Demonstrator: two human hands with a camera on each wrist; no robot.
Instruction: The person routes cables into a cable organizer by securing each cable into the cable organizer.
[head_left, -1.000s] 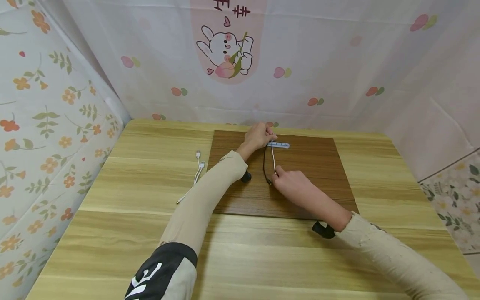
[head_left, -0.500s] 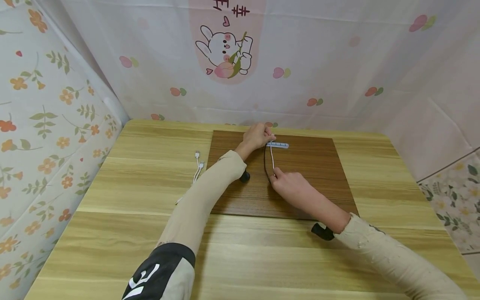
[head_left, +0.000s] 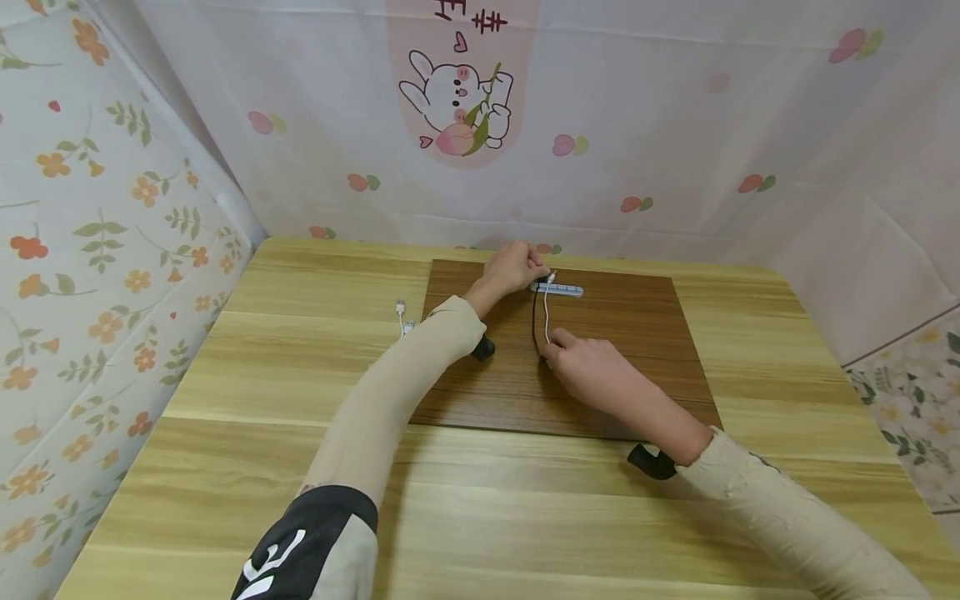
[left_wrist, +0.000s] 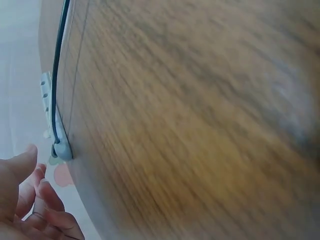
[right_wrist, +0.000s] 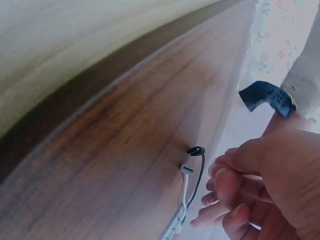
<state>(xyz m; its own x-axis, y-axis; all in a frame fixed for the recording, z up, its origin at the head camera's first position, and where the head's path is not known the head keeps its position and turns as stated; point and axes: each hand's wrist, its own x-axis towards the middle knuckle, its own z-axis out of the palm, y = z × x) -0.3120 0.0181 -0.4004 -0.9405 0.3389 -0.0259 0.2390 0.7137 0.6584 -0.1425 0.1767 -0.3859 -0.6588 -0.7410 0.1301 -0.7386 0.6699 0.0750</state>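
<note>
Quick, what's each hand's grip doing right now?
Left hand: open, nothing visibly held, beside the narrow pale-blue notched strip.
Right hand: open, loosely curled, nothing visibly held, near the thin white cable.

The left arm point(head_left: 393, 392) stretches out far. The left hand point(head_left: 513, 267) has loosely bent fingers point(left_wrist: 51, 197), with the thumb point(left_wrist: 22, 167) held apart. The right arm point(head_left: 780, 500) slants inward, and the right hand point(head_left: 588, 362) (nearer the body) has curled fingers too.
</note>
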